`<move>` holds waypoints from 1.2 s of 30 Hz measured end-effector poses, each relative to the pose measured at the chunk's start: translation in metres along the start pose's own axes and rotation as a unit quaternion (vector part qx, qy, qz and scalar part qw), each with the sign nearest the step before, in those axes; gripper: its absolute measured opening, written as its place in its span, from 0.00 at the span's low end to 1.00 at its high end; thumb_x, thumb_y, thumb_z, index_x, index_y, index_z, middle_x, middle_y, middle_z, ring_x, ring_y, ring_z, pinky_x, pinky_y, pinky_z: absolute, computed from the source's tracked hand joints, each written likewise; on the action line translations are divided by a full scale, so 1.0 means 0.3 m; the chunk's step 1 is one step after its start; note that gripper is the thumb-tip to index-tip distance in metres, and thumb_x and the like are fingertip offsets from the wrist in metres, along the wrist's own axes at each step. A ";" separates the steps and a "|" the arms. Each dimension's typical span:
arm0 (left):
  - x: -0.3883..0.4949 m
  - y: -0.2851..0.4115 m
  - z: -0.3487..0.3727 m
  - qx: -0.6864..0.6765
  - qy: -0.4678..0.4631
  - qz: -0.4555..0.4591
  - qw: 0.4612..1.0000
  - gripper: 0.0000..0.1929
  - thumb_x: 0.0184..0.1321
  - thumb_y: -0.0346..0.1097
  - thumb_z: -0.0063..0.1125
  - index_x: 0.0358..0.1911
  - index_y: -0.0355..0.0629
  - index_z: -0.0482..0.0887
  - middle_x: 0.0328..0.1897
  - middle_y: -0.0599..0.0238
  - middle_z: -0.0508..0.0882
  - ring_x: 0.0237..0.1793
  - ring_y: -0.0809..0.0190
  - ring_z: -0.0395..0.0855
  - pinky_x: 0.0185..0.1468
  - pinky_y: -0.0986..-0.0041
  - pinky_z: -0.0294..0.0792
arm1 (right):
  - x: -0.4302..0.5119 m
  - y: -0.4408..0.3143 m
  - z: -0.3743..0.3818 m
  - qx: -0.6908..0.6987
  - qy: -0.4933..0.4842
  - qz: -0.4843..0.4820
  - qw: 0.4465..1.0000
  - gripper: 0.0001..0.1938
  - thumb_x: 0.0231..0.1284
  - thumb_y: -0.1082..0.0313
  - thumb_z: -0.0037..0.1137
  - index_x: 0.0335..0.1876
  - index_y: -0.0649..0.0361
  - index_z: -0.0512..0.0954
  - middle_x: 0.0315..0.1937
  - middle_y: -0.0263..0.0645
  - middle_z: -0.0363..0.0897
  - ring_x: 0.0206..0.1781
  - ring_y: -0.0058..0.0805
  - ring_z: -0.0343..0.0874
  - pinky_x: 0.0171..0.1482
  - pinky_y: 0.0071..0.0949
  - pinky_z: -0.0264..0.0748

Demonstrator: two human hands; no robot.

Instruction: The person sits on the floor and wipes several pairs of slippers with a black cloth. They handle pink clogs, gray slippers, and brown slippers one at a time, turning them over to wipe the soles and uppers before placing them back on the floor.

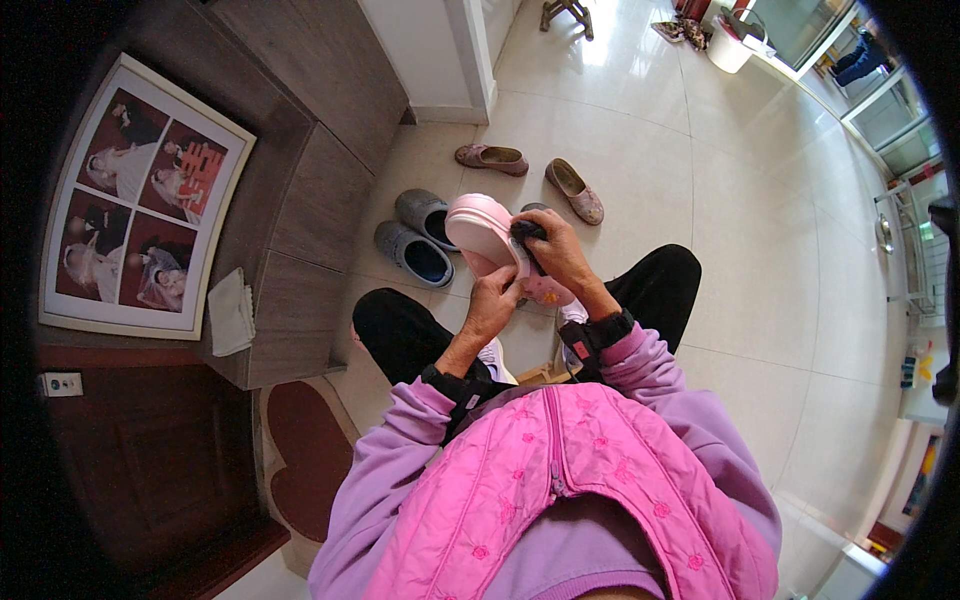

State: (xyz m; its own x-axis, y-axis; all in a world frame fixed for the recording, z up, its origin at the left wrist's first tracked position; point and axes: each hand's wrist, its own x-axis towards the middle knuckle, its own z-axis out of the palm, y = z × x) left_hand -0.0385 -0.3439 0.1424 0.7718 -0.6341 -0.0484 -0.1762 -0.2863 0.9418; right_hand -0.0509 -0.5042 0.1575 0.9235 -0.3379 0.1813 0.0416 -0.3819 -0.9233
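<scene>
A pink clog (pixel 481 234) with a pale sole is held up between my knees. My left hand (pixel 491 304) grips the near end of the clog at its strap and rim. Pressed to the clog's right side is a small black object (pixel 529 230), perhaps a brush or cloth, with my right hand (pixel 561 249) closed around it. Its far part is hidden by my fingers. Below my right wrist, a pink upper (pixel 551 291) with small coloured decorations shows. I cannot tell whether it belongs to the same clog.
Grey slippers (pixel 414 255) stand on the tiled floor (pixel 750 225) at left. Beyond lie a left flat shoe (pixel 491 159) and a right flat shoe (pixel 576 193). A wooden cabinet (pixel 300 300) flanks me on the left, with a white cloth (pixel 231 311) on its edge.
</scene>
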 end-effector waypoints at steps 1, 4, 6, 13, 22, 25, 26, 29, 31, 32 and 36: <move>-0.004 -0.005 0.001 0.012 0.000 0.008 1.000 0.10 0.59 0.31 0.53 0.41 0.34 0.79 0.31 0.58 0.83 0.34 0.66 0.80 0.40 0.73 0.70 | 0.009 -0.016 0.009 0.031 -0.003 -0.012 0.999 0.13 0.48 0.75 0.54 0.42 0.58 0.78 0.37 0.46 0.75 0.42 0.43 0.76 0.47 0.30 0.71; -0.014 -0.005 -0.003 0.093 -0.022 0.023 0.995 0.12 0.56 0.34 0.53 0.44 0.42 0.79 0.37 0.46 0.81 0.38 0.43 0.80 0.41 0.61 0.71 | 0.048 -0.063 0.019 0.071 0.020 -0.077 0.994 0.14 0.48 0.78 0.54 0.43 0.58 0.78 0.36 0.45 0.75 0.42 0.41 0.76 0.47 0.29 0.71; -0.021 0.003 -0.002 0.150 -0.025 0.063 0.986 0.12 0.57 0.34 0.52 0.44 0.40 0.80 0.36 0.46 0.81 0.39 0.42 0.79 0.41 0.62 0.71 | 0.081 -0.086 0.012 0.062 0.024 -0.103 0.992 0.15 0.48 0.80 0.52 0.44 0.58 0.77 0.37 0.45 0.74 0.43 0.42 0.75 0.48 0.29 0.70; -0.027 -0.002 0.006 0.204 0.004 0.139 0.969 0.12 0.55 0.32 0.52 0.42 0.40 0.80 0.35 0.46 0.80 0.41 0.41 0.78 0.41 0.56 0.69 | 0.095 -0.057 -0.016 -0.084 0.055 -0.093 0.991 0.17 0.47 0.81 0.53 0.44 0.55 0.77 0.38 0.44 0.73 0.43 0.41 0.75 0.47 0.30 0.71; 0.023 -0.002 -0.023 0.105 0.058 0.052 0.991 0.09 0.56 0.29 0.52 0.39 0.37 0.80 0.30 0.48 0.81 0.29 0.51 0.82 0.33 0.69 0.70 | -0.051 0.052 0.017 -0.054 0.045 -0.009 0.997 0.16 0.46 0.82 0.51 0.44 0.59 0.76 0.37 0.45 0.73 0.43 0.40 0.74 0.49 0.29 0.69; 0.037 0.009 -0.057 0.104 0.089 0.047 0.989 0.08 0.56 0.32 0.52 0.37 0.39 0.79 0.29 0.48 0.81 0.32 0.47 0.80 0.35 0.63 0.70 | -0.062 0.082 0.006 -0.056 -0.013 -0.018 0.998 0.13 0.48 0.77 0.53 0.42 0.57 0.76 0.36 0.48 0.74 0.42 0.48 0.74 0.47 0.36 0.70; 0.043 0.008 -0.071 0.084 0.098 0.052 0.990 0.07 0.56 0.33 0.52 0.36 0.40 0.79 0.29 0.47 0.80 0.33 0.42 0.80 0.35 0.60 0.69 | -0.072 0.089 0.005 -0.042 -0.034 -0.013 0.998 0.13 0.48 0.76 0.53 0.42 0.58 0.76 0.35 0.49 0.74 0.42 0.48 0.74 0.47 0.36 0.70; 0.061 -0.002 -0.103 0.124 0.090 0.041 0.987 0.09 0.56 0.30 0.52 0.40 0.38 0.80 0.31 0.51 0.82 0.33 0.56 0.81 0.37 0.68 0.70 | -0.097 0.101 0.006 -0.013 -0.082 -0.015 0.996 0.12 0.47 0.76 0.53 0.40 0.59 0.76 0.35 0.49 0.75 0.42 0.49 0.75 0.47 0.36 0.70; 0.064 -0.008 -0.120 0.130 0.059 0.013 0.990 0.11 0.56 0.28 0.52 0.42 0.37 0.79 0.32 0.53 0.82 0.33 0.64 0.81 0.38 0.73 0.70 | -0.097 0.097 0.005 -0.018 -0.089 -0.009 0.996 0.13 0.46 0.76 0.53 0.41 0.59 0.76 0.36 0.49 0.75 0.43 0.48 0.75 0.48 0.35 0.70; 0.063 -0.009 -0.125 0.109 0.054 0.024 0.992 0.10 0.56 0.28 0.51 0.42 0.37 0.79 0.32 0.54 0.82 0.34 0.65 0.80 0.38 0.73 0.70 | -0.098 0.091 0.003 -0.019 -0.088 -0.006 0.996 0.13 0.46 0.76 0.53 0.41 0.59 0.76 0.37 0.49 0.75 0.43 0.47 0.75 0.48 0.35 0.70; 0.055 0.001 -0.139 0.106 -0.006 0.072 0.992 0.10 0.56 0.28 0.51 0.41 0.37 0.79 0.32 0.53 0.82 0.34 0.62 0.80 0.38 0.72 0.70 | -0.061 0.043 -0.012 0.010 -0.008 -0.022 1.000 0.13 0.47 0.78 0.52 0.41 0.59 0.77 0.37 0.48 0.75 0.43 0.45 0.75 0.48 0.34 0.70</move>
State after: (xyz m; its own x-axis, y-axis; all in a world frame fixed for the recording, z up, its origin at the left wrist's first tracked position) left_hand -0.0003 -0.3247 0.1556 0.7218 -0.6880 0.0755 -0.4094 -0.3364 0.8481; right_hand -0.0687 -0.5062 0.1437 0.9263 -0.3074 0.2177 0.0908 -0.3786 -0.9211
